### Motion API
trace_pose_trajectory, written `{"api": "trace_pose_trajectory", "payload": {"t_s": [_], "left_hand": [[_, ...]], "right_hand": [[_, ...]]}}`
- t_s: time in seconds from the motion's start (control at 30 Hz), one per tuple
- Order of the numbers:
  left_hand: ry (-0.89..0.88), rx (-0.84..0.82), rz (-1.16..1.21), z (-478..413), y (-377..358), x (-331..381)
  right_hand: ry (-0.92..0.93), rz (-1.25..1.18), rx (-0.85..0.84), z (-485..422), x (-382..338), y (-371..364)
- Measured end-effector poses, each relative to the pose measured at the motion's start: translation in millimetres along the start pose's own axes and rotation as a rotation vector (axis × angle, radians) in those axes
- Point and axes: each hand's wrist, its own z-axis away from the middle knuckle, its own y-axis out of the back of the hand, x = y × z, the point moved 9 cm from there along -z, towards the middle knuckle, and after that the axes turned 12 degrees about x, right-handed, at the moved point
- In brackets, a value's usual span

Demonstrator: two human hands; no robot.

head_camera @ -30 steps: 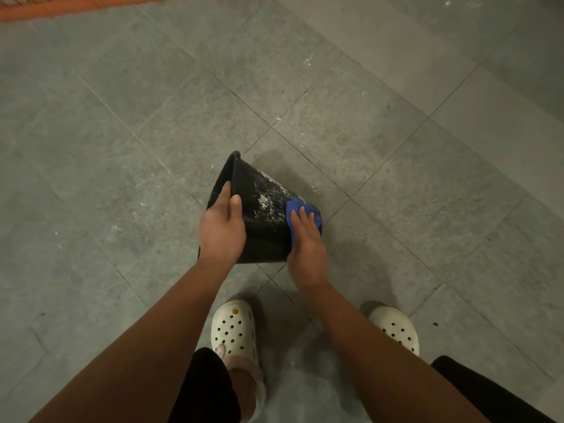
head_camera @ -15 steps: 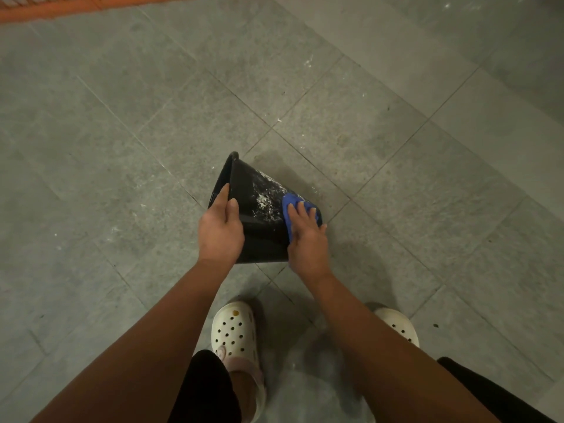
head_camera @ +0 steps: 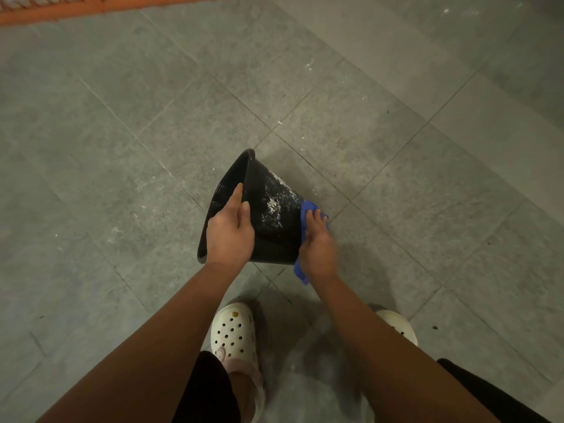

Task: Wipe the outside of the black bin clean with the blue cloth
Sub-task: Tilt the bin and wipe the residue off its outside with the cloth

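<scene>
The black bin (head_camera: 274, 227) lies tipped on its side on the grey floor, mouth facing left, with white smears on its upper outer wall. My left hand (head_camera: 230, 232) grips the rim at the mouth, thumb inside. My right hand (head_camera: 317, 244) presses the blue cloth (head_camera: 306, 209) against the bin's base end on the right. A corner of the cloth hangs out below my wrist.
Grey floor tiles (head_camera: 122, 148) with white specks spread all around. An orange-red strip (head_camera: 76, 7) runs along the top left. My two white clogs (head_camera: 233, 329) stand just below the bin.
My right hand with the cloth has slid down and to the right, from the bin's side wall to its base end. The left hand keeps its hold on the rim.
</scene>
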Motion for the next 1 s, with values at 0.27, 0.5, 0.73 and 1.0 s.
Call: {"api": "trace_pose_trajectory", "payload": {"t_s": [0.27, 0.5, 0.73, 1.0], "left_hand": [[-0.068, -0.049, -0.037, -1, -3, 8], [-0.002, -0.011, 0.019, -1, 1, 0], [-0.004, -0.008, 0.020, -4, 0, -5], [-0.029, -0.020, -0.016, -6, 0, -1]], "right_hand": [[0.152, -0.089, 0.050, 23, -41, -1], [0.084, -0.061, 0.125, 16, -24, 14], [0.196, -0.039, 0.109, 2, -30, 16], [0.260, -0.058, 0.091, 12, -42, 19]]}}
